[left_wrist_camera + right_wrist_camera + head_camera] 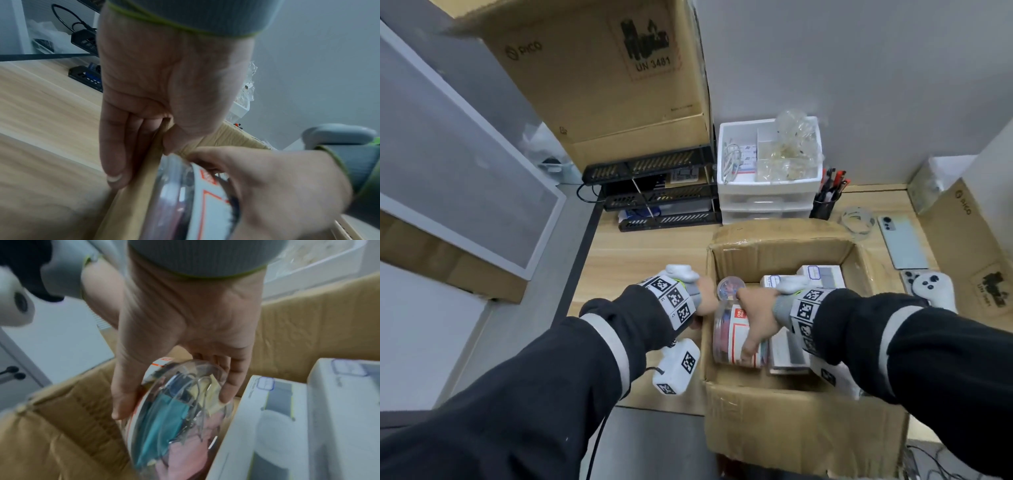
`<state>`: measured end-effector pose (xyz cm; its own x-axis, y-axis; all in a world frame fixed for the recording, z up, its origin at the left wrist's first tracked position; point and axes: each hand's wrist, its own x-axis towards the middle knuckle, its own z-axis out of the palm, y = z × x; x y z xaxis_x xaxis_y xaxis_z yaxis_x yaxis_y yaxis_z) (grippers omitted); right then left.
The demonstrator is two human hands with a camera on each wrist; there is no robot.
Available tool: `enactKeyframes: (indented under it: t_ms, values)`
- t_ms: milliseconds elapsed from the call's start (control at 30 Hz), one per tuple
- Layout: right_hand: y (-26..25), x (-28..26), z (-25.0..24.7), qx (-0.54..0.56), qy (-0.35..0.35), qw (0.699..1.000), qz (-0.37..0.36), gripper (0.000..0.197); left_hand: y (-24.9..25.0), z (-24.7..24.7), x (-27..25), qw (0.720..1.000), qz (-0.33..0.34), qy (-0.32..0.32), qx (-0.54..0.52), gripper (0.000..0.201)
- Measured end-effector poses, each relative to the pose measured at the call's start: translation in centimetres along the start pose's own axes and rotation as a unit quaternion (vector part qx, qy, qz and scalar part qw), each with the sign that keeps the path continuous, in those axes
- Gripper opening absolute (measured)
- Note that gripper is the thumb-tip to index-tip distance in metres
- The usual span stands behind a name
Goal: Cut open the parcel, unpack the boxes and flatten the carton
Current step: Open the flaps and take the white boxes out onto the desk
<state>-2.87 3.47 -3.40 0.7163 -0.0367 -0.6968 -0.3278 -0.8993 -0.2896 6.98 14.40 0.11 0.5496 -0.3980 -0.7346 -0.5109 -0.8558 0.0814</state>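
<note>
An open brown carton [791, 431] stands on the wooden desk [647, 253]. My left hand [705, 305] pinches the carton's left wall [131, 203], straight fingers outside and thumb inside. My right hand [751, 325] reaches into the carton and grips a clear plastic tub [726, 346] with a white and orange label. The right wrist view shows the tub [176, 443] holding coloured clips, with my right hand [172, 404] spanning its end. Several white boxes [822, 274] lie in the carton to the right of the tub, and they fill the right side of the right wrist view [267, 418].
Behind the carton stand a stack of black trays [664, 195], a white drawer unit [767, 178] and a pen cup [823, 204]. A tape roll [856, 219], a phone [904, 240] and a white controller [931, 284] lie to the right. A large cardboard box [602, 78] tops the trays.
</note>
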Motion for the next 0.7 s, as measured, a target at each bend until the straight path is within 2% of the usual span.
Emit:
enactKeyframes:
  t_ms: [100, 233, 300, 333, 400, 467, 567, 700]
  values:
    - [1.4, -3.0, -2.9, 0.105, 0.009, 0.994, -0.031, 0.07, -0.5, -1.5, -1.6, 0.999, 0.011, -0.022, -0.03, 0.044]
    - [2.8, -6.3, -6.2, 0.202, 0.09, 0.974, -0.048, 0.08, -0.7, -5.1, -3.3, 0.988, 0.014, -0.021, -0.15, 0.089]
    - [2.7, -7.7, -7.8, 0.234, 0.146, 0.96, -0.057, 0.077, -0.7, -6.9, -4.1, 0.974, 0.04, -0.037, -0.222, 0.118]
    - [2.4, -8.2, -8.5, 0.25, 0.171, 0.951, -0.063, 0.079, -0.6, -7.7, -4.5, 0.965, 0.067, -0.045, -0.25, 0.122]
    - [1.6, -8.9, -9.3, 0.287, 0.219, 0.93, -0.072, 0.087, -0.3, -8.8, -5.6, 0.948, 0.125, -0.05, -0.287, 0.105]
    - [0.9, -9.0, -9.7, 0.305, 0.256, 0.914, -0.075, 0.092, -0.1, -9.6, -5.9, 0.943, 0.161, -0.018, -0.292, 0.088]
    - [-0.3, -8.6, -9.5, 0.311, 0.289, 0.902, -0.077, 0.097, -0.9, -10.3, -5.2, 0.949, 0.157, 0.047, -0.268, 0.098]
    - [-1.2, -7.3, -8.6, 0.325, 0.321, 0.886, -0.079, 0.11, -1.7, -9.8, -4.5, 0.951, 0.155, 0.158, -0.218, 0.091]
